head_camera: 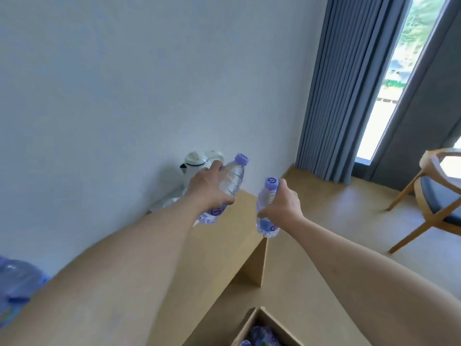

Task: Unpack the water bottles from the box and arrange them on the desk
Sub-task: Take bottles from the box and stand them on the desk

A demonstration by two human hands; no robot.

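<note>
At the far left edge of the desk point(224, 248) a blurred cluster of blue-capped bottles point(17, 280) already sits, too smeared to count. Moving right, the left hand point(207, 188) is wrapped around the middle of a clear water bottle point(230, 179), fingers curled over its far side and thumb underneath, holding it tilted in the air above the desk with the purple cap pointing up and away. A white kettle point(199, 162) stands against the wall just behind it. Further right, the right hand point(282, 203) grips a second bottle point(267, 211) from the side, fingertips reaching up near its purple cap, the bottle close to upright and hovering past the desk's corner. Both hands are closed firmly on their loads.

These bottles look full (the water shows through the thin plastic), so each should feel moderately heavy for its size, and the walls will likely give a little under pressure. The smooth plastic and label band may be slippery, so a grasp around the waist or just below the shoulder seems soundest, setting each down flat on its base. At the bottom right the open cardboard box point(259, 325) shows more purple caps inside, so unpacking appears far from finished.
</note>
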